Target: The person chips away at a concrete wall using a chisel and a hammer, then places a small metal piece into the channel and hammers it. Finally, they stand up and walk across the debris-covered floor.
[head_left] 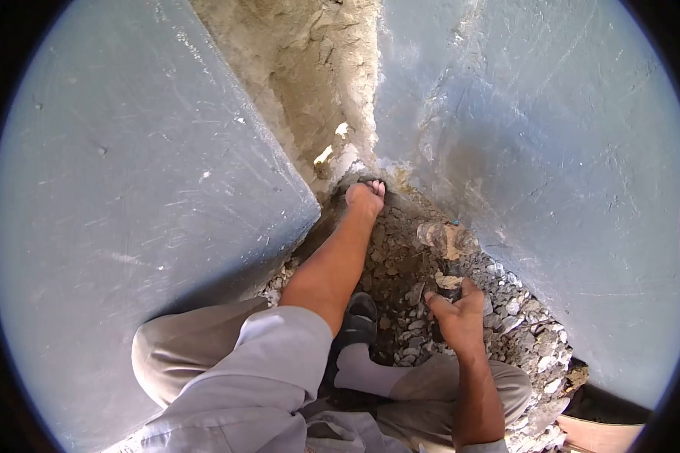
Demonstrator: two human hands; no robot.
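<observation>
My left hand [365, 198] reaches far forward to the foot of an earth-filled gap [317, 83] between two grey concrete faces. Its fingers curl down into the soil and stones there, and whether it holds anything is hidden. Nearer to me, my right hand [457, 309] is closed around the dark handle of a tool [444, 281]. The tool's far end [446, 238] is blurred above the rubble, so its shape is unclear. Loose grey stones and dirt [400, 272] fill the narrow floor between both hands.
A large grey concrete slab [128, 189] stands on the left and a scratched grey wall [551, 166] on the right, leaving a narrow wedge of ground. My foot in a dark sandal [360, 315] rests on the rubble. Gravel [529, 340] piles along the right wall.
</observation>
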